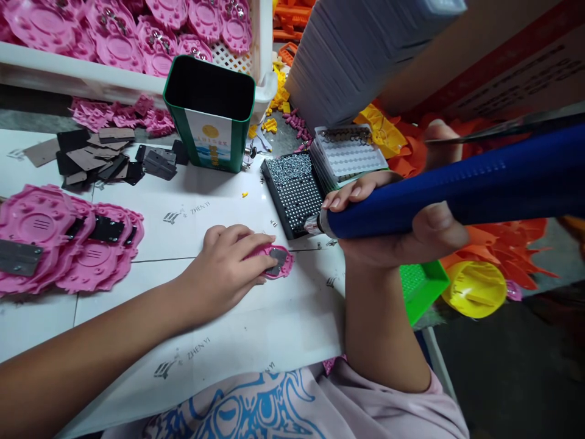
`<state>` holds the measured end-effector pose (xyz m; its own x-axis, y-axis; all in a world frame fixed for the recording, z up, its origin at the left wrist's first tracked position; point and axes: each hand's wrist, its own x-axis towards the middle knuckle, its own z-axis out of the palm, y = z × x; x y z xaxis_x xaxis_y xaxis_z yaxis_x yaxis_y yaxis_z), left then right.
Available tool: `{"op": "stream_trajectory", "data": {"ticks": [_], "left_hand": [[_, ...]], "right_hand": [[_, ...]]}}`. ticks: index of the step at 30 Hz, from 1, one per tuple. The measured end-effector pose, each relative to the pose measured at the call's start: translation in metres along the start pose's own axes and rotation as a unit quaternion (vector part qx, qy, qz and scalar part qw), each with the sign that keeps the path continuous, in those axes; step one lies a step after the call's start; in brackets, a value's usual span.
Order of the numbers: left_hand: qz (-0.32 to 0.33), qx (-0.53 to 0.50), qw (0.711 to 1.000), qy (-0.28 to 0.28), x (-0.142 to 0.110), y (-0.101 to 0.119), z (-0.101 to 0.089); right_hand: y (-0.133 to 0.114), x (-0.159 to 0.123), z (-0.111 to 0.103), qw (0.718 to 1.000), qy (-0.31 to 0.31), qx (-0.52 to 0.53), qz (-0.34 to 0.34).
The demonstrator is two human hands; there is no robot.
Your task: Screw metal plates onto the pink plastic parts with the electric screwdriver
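My left hand [237, 259] presses a small pink plastic part [287, 262] down on the white table, its fingers curled over it. A grey plate [276, 261] lies on that part under my fingertips. In my right hand [393, 238] is a blue electric screwdriver [411, 189], gripped around its body. The metal tip [313, 225] points down-left at the near right corner of a black screw tray [292, 189]. Rows of screws fill this tray, with loose ones heaped at its far end. Whether the tip touches a screw I cannot tell.
Stacked pink parts with dark plates [91, 244] lie at left, near loose plates [100, 155]. A green tin [212, 122] stands behind. A white crate [137, 85] holds pink parts. Right are a green basket [423, 292], yellow cup [475, 289] and orange parts [503, 244].
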<state>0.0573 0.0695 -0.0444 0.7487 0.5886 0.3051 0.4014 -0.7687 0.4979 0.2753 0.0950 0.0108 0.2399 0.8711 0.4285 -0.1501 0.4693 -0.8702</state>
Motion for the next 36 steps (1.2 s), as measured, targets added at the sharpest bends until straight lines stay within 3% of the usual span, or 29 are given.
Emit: {"op": "stream_trajectory", "data": {"ticks": [17,29,32,36], "left_hand": [[-0.020,-0.005,0.999,-0.037,0.001,0.000,-0.002],[-0.021,0.015,1.000,-0.012,-0.001,-0.001,0.001],[-0.021,0.018,1.000,-0.003,0.000,0.001,0.000],[-0.023,0.022,0.999,0.005,0.001,0.002,0.000]], "right_hand": [[-0.002,-0.002,0.001,0.999,-0.027,0.015,0.006],[-0.031,-0.009,-0.002,0.998,-0.032,0.003,0.049],[-0.030,-0.015,0.002,0.996,-0.054,0.037,0.065],[-0.024,-0.013,0.006,0.984,-0.138,0.087,0.073]]}}
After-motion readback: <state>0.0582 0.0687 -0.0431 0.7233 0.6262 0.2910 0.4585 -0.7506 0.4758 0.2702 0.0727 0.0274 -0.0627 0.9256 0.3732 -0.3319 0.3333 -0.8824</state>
